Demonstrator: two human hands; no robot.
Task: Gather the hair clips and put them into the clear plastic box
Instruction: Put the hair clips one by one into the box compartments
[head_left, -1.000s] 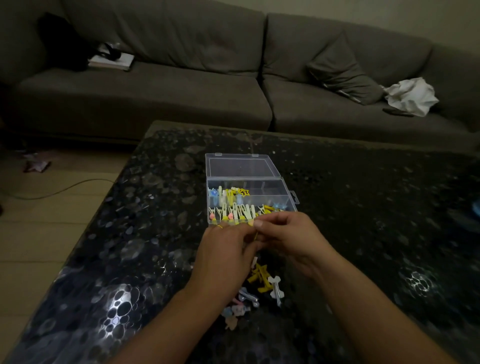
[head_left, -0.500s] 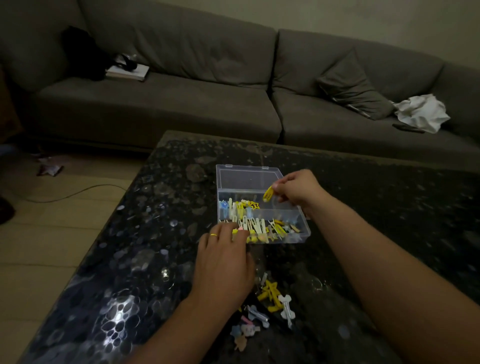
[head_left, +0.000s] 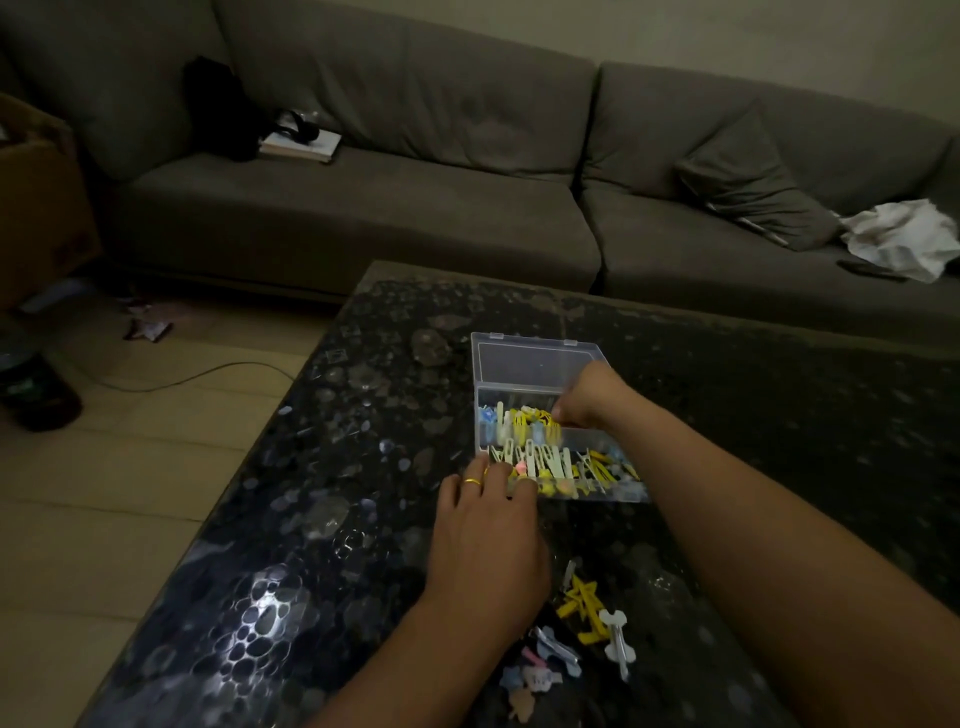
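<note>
Clips (head_left: 530, 423) touching right fingers (head_left: 563, 415)

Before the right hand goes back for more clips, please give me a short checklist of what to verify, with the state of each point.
1. Clear plastic box lid open: ok.
2. Left hand steadies the box, fingers on its near edge: ok.
3. Right hand has released its clip inside the box: cannot tell, the picture is blurred there.
4. Loose clips left on the table: not ok, yellow clips and a white clip lie near the left wrist.
5. Room left in the box: ok, the far part looks less full.
</note>
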